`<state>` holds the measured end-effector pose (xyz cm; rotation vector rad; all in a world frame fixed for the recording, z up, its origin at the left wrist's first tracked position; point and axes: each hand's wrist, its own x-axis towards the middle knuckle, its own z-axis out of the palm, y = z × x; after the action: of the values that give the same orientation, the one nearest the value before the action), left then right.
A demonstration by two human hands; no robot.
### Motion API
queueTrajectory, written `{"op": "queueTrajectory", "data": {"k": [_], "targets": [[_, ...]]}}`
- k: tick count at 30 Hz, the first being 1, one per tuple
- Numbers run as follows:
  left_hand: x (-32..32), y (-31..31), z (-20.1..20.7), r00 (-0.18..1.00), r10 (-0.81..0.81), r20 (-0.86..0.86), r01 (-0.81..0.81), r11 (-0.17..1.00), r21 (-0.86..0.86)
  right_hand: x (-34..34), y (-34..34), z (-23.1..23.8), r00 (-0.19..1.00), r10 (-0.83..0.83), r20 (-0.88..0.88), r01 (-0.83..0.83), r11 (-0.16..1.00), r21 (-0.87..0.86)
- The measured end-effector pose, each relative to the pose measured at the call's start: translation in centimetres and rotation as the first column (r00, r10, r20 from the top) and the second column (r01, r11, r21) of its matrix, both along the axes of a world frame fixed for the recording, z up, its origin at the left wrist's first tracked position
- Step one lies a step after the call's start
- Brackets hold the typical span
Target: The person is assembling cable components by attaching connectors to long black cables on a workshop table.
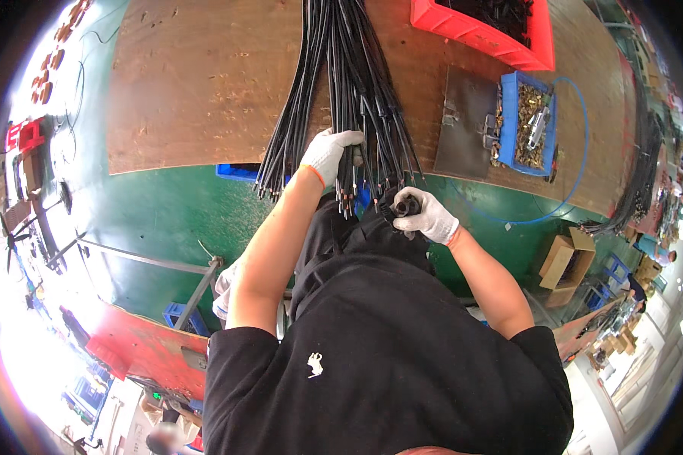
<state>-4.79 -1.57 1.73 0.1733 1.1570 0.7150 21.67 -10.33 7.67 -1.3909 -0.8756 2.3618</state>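
A long bundle of black cables (350,72) runs over the brown board toward me, its stripped ends hanging past the front edge. My left hand (328,154), in a white glove, is closed around some of the cables close to those ends. To the right of the ends, my right hand (431,218), also gloved, grips several small black round sleeve-like pieces (407,205). They show hollow openings, but the fingers partly cover them and I cannot tell their exact kind. The two hands are apart, above my lap.
A red bin (478,34) of black parts stands at the far right. Nearer, a blue bin (506,129) holds brass-coloured pieces and a metal tool. Beside it lies a dark plate (463,114). A blue hose (587,144) loops at the right, above an open cardboard box (558,262).
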Motion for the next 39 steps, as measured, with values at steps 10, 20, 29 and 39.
{"op": "queueTrajectory", "data": {"k": [10, 20, 29, 39], "targets": [[1.1, -0.4, -0.4, 0.999, 0.041, -0.029, -0.04, 0.999, 0.036, 1.1, -1.1, 0.2, 1.0, -0.002, 0.018, 0.003, 0.999, -0.05], [1.6, -0.4, -0.4, 0.998, 0.046, -0.053, -0.045, 0.999, 0.02, 0.5, -1.0, 1.6, 0.998, -0.05, 0.022, 0.051, 0.998, -0.027], [2.1, -0.4, -0.3, 0.998, 0.027, -0.056, -0.027, 1.0, 0.002, -2.3, -0.8, -0.6, 0.943, -0.307, 0.131, 0.32, 0.942, -0.099], [-3.6, 0.4, 2.2, 0.994, -0.098, -0.045, 0.098, 0.995, -0.002, -10.2, 12.8, -6.8, 0.855, -0.375, 0.357, 0.276, 0.914, 0.298]]}}
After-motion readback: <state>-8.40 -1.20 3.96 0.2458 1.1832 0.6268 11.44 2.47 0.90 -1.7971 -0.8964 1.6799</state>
